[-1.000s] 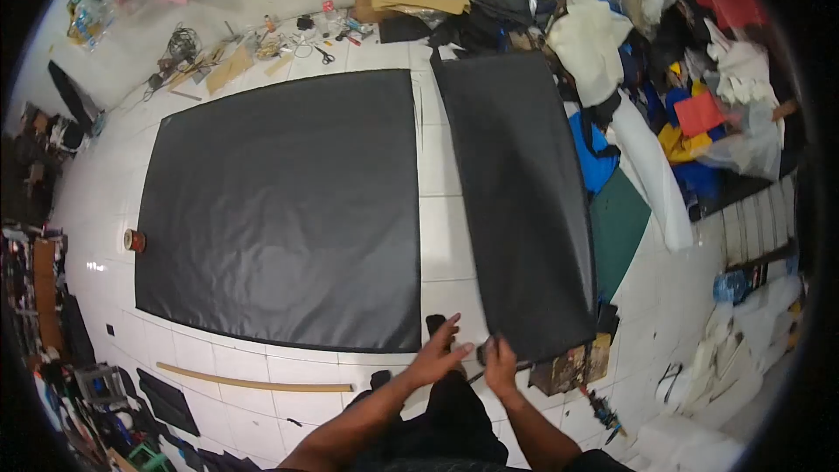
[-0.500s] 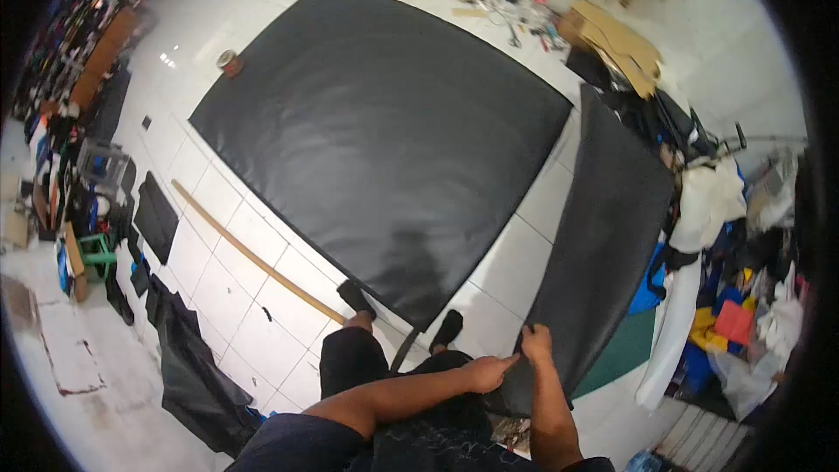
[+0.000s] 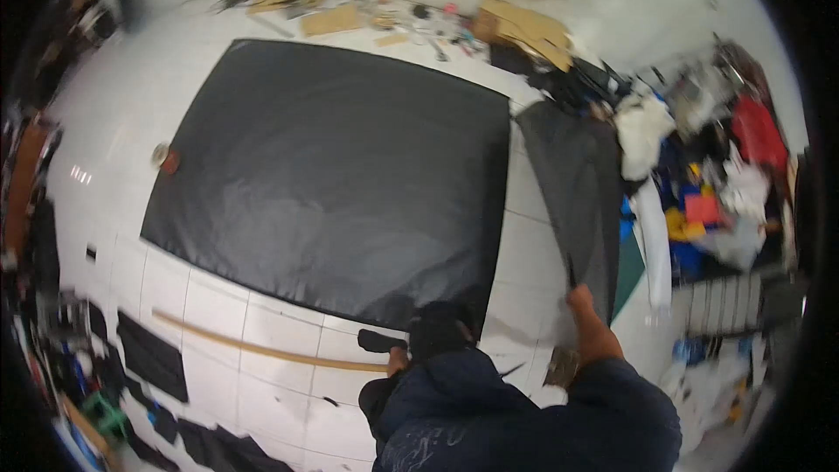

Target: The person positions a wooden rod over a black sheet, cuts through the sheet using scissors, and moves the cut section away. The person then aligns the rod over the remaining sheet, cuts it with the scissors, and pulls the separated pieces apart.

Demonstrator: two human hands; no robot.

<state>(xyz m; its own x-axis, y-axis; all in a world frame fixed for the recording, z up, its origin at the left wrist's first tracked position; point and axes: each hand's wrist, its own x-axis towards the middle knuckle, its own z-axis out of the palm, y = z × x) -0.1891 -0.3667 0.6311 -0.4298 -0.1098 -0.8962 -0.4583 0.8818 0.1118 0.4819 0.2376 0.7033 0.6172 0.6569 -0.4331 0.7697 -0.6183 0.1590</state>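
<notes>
My right hand [image 3: 579, 297] is closed on the near end of a long black sheet [image 3: 584, 183], which looks like vinyl or faux leather. The sheet stretches away from the hand along the right side, its edge partly folded. Left of it, a large black sheet [image 3: 341, 175] of similar material lies flat on white floor tiles. My left hand is out of sight, and my torso covers the lower middle of the view.
A long wooden stick [image 3: 271, 351] lies along the large sheet's near edge. A small round container [image 3: 160, 156] sits at its left edge. Cardboard [image 3: 527, 31] stands by the back wall. Piled fabric and bags [image 3: 699, 201] fill the right. Dark scraps [image 3: 153, 358] lie lower left.
The view has turned and shifted. Both hands were together at the near end of the long sheet; now only my right hand shows there, and my left hand has gone from view.
</notes>
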